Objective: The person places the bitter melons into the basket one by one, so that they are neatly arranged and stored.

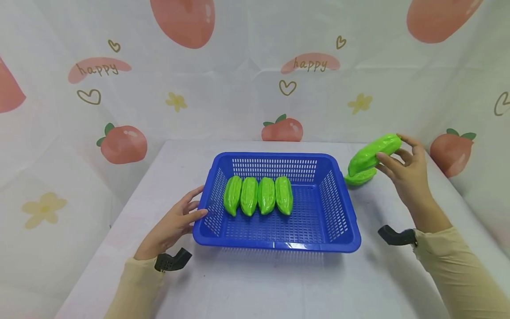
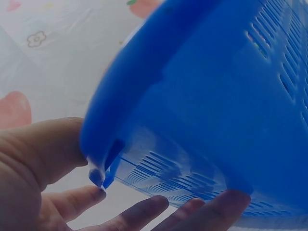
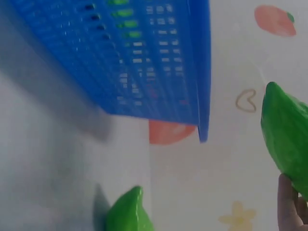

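A blue plastic basket [image 1: 318, 246] stands in the middle of the table, with several green bitter melons [image 1: 249, 195] side by side in its left half. My left hand [image 1: 179, 221] grips the basket's left side, thumb over the rim and fingers along the outer wall. In the left wrist view the thumb [image 2: 48, 149] presses by the rim's corner. To the right of the basket, my right hand [image 1: 412, 177] holds a bitter melon [image 1: 374, 153] tilted in the air between thumb and fingers. Beneath it another bitter melon [image 1: 361, 178] lies on the table, partly hidden in the head view.
The white table [image 1: 255, 288] runs back to a hanging cloth [image 1: 231, 88] printed with peaches, hearts and flowers. Black wrist mounts [image 1: 396, 235] stick out from both beige sleeves. In the right wrist view the basket's slotted side wall [image 3: 144, 62] stands near the lying melon.
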A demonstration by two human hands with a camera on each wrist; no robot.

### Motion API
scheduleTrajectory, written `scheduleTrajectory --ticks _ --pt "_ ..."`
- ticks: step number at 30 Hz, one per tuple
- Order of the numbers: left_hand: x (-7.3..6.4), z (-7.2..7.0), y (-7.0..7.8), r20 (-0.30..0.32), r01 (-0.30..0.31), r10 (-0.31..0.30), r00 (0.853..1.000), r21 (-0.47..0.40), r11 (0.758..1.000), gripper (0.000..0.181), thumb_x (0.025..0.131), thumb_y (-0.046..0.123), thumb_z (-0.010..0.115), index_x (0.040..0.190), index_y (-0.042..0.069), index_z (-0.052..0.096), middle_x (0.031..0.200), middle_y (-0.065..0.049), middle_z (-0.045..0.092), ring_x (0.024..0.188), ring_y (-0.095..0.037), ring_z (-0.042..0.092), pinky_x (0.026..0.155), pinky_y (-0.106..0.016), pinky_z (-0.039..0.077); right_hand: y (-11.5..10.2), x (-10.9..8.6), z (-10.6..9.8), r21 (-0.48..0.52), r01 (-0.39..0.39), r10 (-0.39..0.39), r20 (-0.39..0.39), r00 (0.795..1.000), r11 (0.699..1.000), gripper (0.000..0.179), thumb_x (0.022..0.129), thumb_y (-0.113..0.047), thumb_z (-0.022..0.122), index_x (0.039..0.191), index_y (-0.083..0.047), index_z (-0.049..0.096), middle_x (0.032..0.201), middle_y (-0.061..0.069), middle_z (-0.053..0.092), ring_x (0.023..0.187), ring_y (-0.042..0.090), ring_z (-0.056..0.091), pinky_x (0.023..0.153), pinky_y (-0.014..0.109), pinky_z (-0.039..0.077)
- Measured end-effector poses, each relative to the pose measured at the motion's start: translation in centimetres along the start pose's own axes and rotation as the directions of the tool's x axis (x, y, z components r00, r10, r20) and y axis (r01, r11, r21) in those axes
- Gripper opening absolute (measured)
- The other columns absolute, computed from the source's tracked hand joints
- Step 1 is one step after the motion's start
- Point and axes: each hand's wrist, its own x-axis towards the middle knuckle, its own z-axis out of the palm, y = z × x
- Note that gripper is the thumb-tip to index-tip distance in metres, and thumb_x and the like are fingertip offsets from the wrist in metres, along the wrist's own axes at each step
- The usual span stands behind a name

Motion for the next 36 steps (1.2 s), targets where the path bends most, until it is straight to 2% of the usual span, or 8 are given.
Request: scheduleTrajectory --ticks 6,10,13,22,25,29,32,36 --pt "-0.1 0.0 0.1 0.000 0.001 -0.001 1.000 0.001 1.000 0.079 0.095 0.029 0.063 0.156 0.029 0.012 0.154 -0.022 0.030 0.123 -0.042 0.054 0.091 -0.052 0.053 1.2 -0.3 2.0 -0.161 0.031 -0.012 0.118 0.993 0.986 0.063 0.090 0.012 0.056 0.142 -0.018 0.037 0.117 0.006 0.049 0.093 0.009 0.066 0.082 0.019 0.055" --pt "-0.1 -0.1 0.1 0.003 0.006 -0.006 1.000 0.008 1.000 0.080 0.094 0.029 0.063 0.156 0.028 0.012 0.154 -0.022 0.029 0.123 -0.042 0.054 0.092 -0.053 0.052 2.2 -0.5 3.0 -0.323 0.048 0.010 0.175 0.985 0.945 0.066 0.091 0.008 0.057 0.145 -0.022 0.035 0.115 0.003 0.050 0.095 0.005 0.065 0.080 0.018 0.055" --pt "0.0 -0.1 0.0 0.001 0.013 -0.013 1.000 0.005 1.000 0.080 0.094 0.030 0.063 0.155 0.029 0.012 0.154 -0.021 0.030 0.122 -0.041 0.055 0.092 -0.052 0.052 2.9 -0.7 3.7 -0.397 0.047 0.043 0.214 0.976 0.917 0.069 0.091 0.006 0.059 0.147 -0.024 0.032 0.113 0.001 0.051 0.096 0.003 0.065 0.077 0.019 0.056" --pt "0.1 -0.1 -0.1 0.003 0.006 -0.006 1.000 0.009 1.000 0.081 0.094 0.031 0.063 0.156 0.029 0.012 0.155 -0.022 0.029 0.123 -0.042 0.054 0.091 -0.053 0.052 4.2 -0.8 4.7 -0.487 0.001 0.169 0.306 0.937 0.873 0.070 0.092 0.004 0.060 0.148 -0.027 0.032 0.116 0.000 0.052 0.098 0.003 0.065 0.075 0.021 0.057" --pt "0.1 -0.1 -0.1 0.001 0.009 -0.009 1.000 0.014 1.000 0.081 0.094 0.032 0.064 0.155 0.030 0.012 0.155 -0.021 0.029 0.123 -0.041 0.054 0.092 -0.053 0.052 4.5 -0.8 5.1 -0.513 -0.009 0.203 0.323 0.924 0.858 0.069 0.092 0.000 0.061 0.148 -0.028 0.031 0.119 0.004 0.050 0.098 0.003 0.065 0.076 0.024 0.058" --pt "0.1 0.0 0.0 -0.002 0.005 -0.005 1.000 0.011 1.000 0.080 0.094 0.031 0.063 0.155 0.030 0.012 0.154 -0.021 0.030 0.123 -0.041 0.054 0.092 -0.053 0.052 4.8 -0.8 5.8 -0.570 -0.023 0.254 0.331 0.909 0.822 0.068 0.093 -0.006 0.062 0.148 -0.029 0.030 0.123 0.013 0.047 0.100 0.003 0.064 0.076 0.028 0.058" --pt "0.1 0.1 -0.1 -0.009 -0.002 0.002 1.000 0.004 1.000 0.082 0.093 0.031 0.064 0.156 0.030 0.011 0.154 -0.020 0.031 0.122 -0.041 0.055 0.091 -0.053 0.052 5.1 -0.9 6.3 -0.601 -0.027 0.286 0.340 0.896 0.798 0.068 0.093 -0.008 0.063 0.148 -0.026 0.030 0.126 0.020 0.045 0.106 0.014 0.063 0.078 0.032 0.058" --pt "0.0 0.2 -0.3 -0.023 -0.005 0.005 1.000 -0.004 1.000 0.083 0.093 0.031 0.065 0.156 0.031 0.011 0.154 -0.019 0.032 0.122 -0.042 0.055 0.090 -0.054 0.053 5.5 -0.9 6.9 -0.627 -0.027 0.315 0.354 0.881 0.779 0.068 0.092 -0.007 0.064 0.149 -0.018 0.028 0.128 0.025 0.045 0.115 0.039 0.057 0.082 0.040 0.057"
